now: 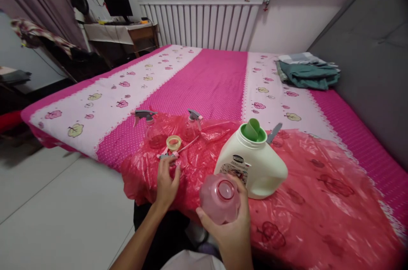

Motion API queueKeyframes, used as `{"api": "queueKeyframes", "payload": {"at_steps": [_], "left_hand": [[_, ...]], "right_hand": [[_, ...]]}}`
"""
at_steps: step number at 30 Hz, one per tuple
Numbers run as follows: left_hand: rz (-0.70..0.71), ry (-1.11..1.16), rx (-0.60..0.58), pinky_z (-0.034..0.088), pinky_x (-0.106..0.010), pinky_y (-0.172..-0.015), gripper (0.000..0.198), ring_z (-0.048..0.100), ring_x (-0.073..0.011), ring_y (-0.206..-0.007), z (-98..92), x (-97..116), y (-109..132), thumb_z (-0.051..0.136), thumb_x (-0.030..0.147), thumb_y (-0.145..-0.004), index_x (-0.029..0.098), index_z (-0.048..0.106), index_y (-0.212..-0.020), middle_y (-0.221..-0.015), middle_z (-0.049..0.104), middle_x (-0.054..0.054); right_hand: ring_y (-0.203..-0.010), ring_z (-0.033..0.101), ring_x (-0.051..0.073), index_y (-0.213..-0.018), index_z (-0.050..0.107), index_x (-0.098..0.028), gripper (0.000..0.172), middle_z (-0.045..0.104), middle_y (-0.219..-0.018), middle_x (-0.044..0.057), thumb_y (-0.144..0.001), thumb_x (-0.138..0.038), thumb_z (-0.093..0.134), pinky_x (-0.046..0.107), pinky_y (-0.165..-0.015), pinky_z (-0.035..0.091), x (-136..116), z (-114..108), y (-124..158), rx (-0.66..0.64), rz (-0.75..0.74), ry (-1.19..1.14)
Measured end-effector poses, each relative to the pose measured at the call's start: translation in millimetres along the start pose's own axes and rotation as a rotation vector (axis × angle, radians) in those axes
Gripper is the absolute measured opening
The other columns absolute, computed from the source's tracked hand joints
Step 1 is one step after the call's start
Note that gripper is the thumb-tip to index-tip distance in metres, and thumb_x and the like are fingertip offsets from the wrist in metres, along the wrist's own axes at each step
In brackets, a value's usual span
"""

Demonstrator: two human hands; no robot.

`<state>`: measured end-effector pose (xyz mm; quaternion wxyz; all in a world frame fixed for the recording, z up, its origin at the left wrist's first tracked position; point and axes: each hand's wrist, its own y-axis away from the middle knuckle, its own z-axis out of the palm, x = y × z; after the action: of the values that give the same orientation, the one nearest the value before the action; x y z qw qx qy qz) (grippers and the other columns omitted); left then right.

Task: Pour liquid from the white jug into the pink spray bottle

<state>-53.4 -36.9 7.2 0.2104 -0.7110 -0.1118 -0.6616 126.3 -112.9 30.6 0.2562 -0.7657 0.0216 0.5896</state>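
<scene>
In my right hand (236, 223) is a pink translucent bottle (210, 202), its round, uncapped mouth facing up toward me. My left hand (167, 183) reaches over the red plastic sheet, its fingertips on a grey-and-pink trigger spray head (165, 155) whose thin tube points to the right. Just beyond lies a yellowish ring (174, 143), which looks like a roll of tape. Two pink spray bottles, one on the left (156, 134) and one on the right (191, 127), stand behind it with grey trigger heads on. Beside my right hand stands a cream jug (255, 168) with a green cap (253, 130) in its opening.
Red plastic sheeting (306, 202) covers the near part of a pink patterned bed (216, 78). A grey blade-like piece (274, 132) shows behind the jug. Folded clothes (307, 72) lie by the grey headboard (366, 44). A desk with a monitor (116, 0) is at the far left.
</scene>
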Motion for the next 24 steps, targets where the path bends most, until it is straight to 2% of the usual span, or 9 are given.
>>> {"api": "queueKeyframes", "payload": {"at_steps": [4, 7, 10, 14, 17, 19, 21, 22, 24], "left_hand": [[0.049, 0.003, -0.177, 0.048, -0.034, -0.101, 0.03, 0.063, -0.0253, -0.102, 18.4, 3.2, 11.5, 0.087, 0.012, -0.074, 0.023, 0.078, -0.101, -0.105, 0.069, -0.008], [0.117, 0.067, -0.318, 0.046, -0.039, -0.109, 0.05, 0.062, -0.0285, -0.115, 43.6, 14.4, 6.1, 0.091, 0.018, -0.069, 0.025, 0.075, -0.116, -0.12, 0.068, -0.009], [0.129, 0.191, -0.468, 0.039, -0.042, -0.119, 0.071, 0.055, -0.0326, -0.134, 70.9, 35.7, -13.9, 0.096, 0.02, -0.062, 0.025, 0.069, -0.127, -0.137, 0.064, -0.012], [0.12, 0.251, -0.794, 0.027, -0.044, -0.129, 0.094, 0.043, -0.0354, -0.15, 99.0, 66.2, -48.4, 0.1, 0.015, -0.053, 0.025, 0.064, -0.139, -0.153, 0.056, -0.013], [0.028, 0.342, -1.064, 0.027, -0.047, -0.13, 0.101, 0.041, -0.0387, -0.153, 118.2, 75.5, -77.2, 0.105, 0.026, -0.047, 0.024, 0.064, -0.14, -0.152, 0.057, -0.016], [-0.017, 0.43, -1.251, 0.033, -0.051, -0.125, 0.098, 0.046, -0.0404, -0.149, 135.1, 75.9, -98.6, 0.102, 0.048, -0.055, 0.023, 0.063, -0.141, -0.148, 0.061, -0.017], [0.008, 0.522, -1.32, 0.038, -0.052, -0.12, 0.081, 0.055, -0.0381, -0.141, 156.0, 76.7, -119.7, 0.083, 0.068, -0.075, 0.023, 0.064, -0.14, -0.143, 0.066, -0.017], [0.019, 0.536, -1.32, 0.04, -0.051, -0.119, 0.071, 0.059, -0.0356, -0.137, 167.1, 78.6, -129.0, 0.071, 0.071, -0.085, 0.023, 0.066, -0.137, -0.141, 0.067, -0.017], [0.018, 0.493, -1.393, 0.044, -0.048, -0.114, 0.06, 0.067, -0.0321, -0.125, 187.1, 85.5, -142.6, 0.065, 0.069, -0.092, 0.021, 0.072, -0.126, -0.13, 0.073, -0.016]], "right_hand": [[-0.13, 0.059, 0.024, -0.145, 0.047, -0.02, 0.083, 0.057, -0.141, 0.011, -0.073, -0.033, 0.086, 0.033, -0.111, 0.051, -6.3, -10.0, -6.7, -0.015, -0.01, 0.002], [-0.126, 0.062, 0.024, -0.143, 0.05, -0.019, 0.083, 0.059, -0.137, 0.01, -0.07, -0.032, 0.087, 0.032, -0.107, 0.054, -12.8, -23.3, -15.3, -0.042, -0.058, 0.029], [-0.125, 0.062, 0.023, -0.14, 0.053, -0.02, 0.08, 0.059, -0.136, 0.009, -0.069, -0.035, 0.085, 0.032, -0.106, 0.055, -26.7, -38.0, -24.0, 0.01, 0.03, 0.003], [-0.12, 0.063, 0.026, -0.138, 0.056, -0.017, 0.082, 0.061, -0.132, 0.011, -0.065, -0.039, 0.086, 0.035, -0.103, 0.057, -52.4, -58.2, -37.1, 0.101, 0.245, -0.032], [-0.11, 0.067, 0.026, -0.134, 0.058, -0.015, 0.084, 0.065, -0.12, 0.01, -0.06, -0.039, 0.087, 0.037, -0.102, 0.057, -65.5, -74.5, -48.5, 0.152, 0.338, -0.057], [-0.109, 0.066, 0.027, -0.133, 0.058, -0.015, 0.086, 0.066, -0.117, 0.01, -0.056, -0.04, 0.087, 0.037, -0.102, 0.057, -68.1, -85.4, -54.2, 0.145, 0.357, -0.074], [-0.11, 0.066, 0.027, -0.135, 0.056, -0.016, 0.09, 0.065, -0.12, 0.011, -0.056, -0.042, 0.088, 0.036, -0.101, 0.057, -65.0, -95.2, -56.0, 0.13, 0.373, -0.07], [-0.111, 0.066, 0.027, -0.136, 0.055, -0.016, 0.091, 0.065, -0.122, 0.011, -0.056, -0.044, 0.089, 0.036, -0.101, 0.057, -61.4, -99.4, -55.3, 0.123, 0.375, -0.062], [-0.111, 0.066, 0.028, -0.138, 0.053, -0.015, 0.091, 0.064, -0.124, 0.013, -0.06, -0.047, 0.089, 0.036, -0.1, 0.057, -51.2, -105.6, -51.3, 0.115, 0.332, -0.033]]}}
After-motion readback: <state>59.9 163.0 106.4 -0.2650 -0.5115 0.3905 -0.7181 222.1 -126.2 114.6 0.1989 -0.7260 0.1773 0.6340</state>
